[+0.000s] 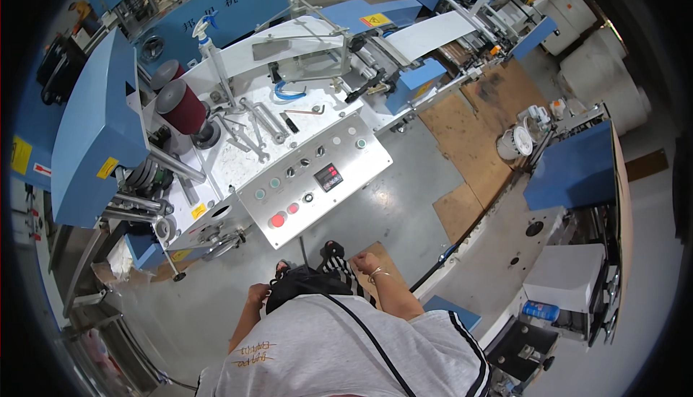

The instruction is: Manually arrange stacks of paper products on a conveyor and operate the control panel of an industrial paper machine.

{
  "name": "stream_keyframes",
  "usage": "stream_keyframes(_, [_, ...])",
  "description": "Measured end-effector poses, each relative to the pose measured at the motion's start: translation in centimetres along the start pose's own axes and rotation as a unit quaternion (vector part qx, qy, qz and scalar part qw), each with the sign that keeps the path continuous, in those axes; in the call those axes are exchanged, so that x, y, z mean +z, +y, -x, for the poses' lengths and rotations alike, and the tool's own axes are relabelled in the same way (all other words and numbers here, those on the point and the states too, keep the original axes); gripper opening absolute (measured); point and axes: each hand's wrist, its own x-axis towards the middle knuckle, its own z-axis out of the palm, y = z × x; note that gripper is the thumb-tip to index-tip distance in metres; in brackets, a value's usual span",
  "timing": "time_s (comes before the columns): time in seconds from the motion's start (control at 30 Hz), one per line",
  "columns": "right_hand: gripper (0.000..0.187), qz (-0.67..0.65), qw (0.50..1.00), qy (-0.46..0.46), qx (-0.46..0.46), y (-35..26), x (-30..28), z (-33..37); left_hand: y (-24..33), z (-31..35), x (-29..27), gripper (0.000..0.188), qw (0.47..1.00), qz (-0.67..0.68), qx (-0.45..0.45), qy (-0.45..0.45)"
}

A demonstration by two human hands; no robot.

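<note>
My left hand (pixel 258 294) hangs low by my waist, fingers curled in, beside a black cloth or bag (pixel 296 286) at my front. My right hand (pixel 366 261), with a bracelet at the wrist, is held out over the floor in a loose fist, and nothing shows in it. Neither hand touches the machine in front of me. Nearest to both is a metal control panel (pixel 315 180) with red and green buttons, black knobs and a small lit display (pixel 328 177). Several wrenches (pixel 260 126) lie on the white machine top behind it.
A spray bottle (pixel 209 54) and a dark red roller (pixel 180 108) stand on the machine, left of the wrenches. Brown boards (pixel 462 144) cover floor to the right, near a white bucket (pixel 515 143). A blue can (pixel 540 311) lies by a white box (pixel 567 278) at right.
</note>
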Motion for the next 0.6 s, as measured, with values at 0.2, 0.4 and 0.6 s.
stream_keyframes(0.2, [0.035,0.011,1.000,0.007,-0.001,0.5,0.1,-0.5,0.5,-0.3,-0.5,0.023,0.998,0.057,-0.035,-0.018])
stream_keyframes(0.4, [0.033,0.006,1.000,0.007,0.009,-0.1,0.0,0.2,0.2,-0.4,-0.2,0.042,0.989,0.122,-0.078,-0.015])
stream_keyframes(0.6, [0.030,-0.029,1.000,0.000,-0.011,1.1,1.1,-1.2,2.0,1.0,-0.4,0.033,0.996,0.016,-0.081,0.027])
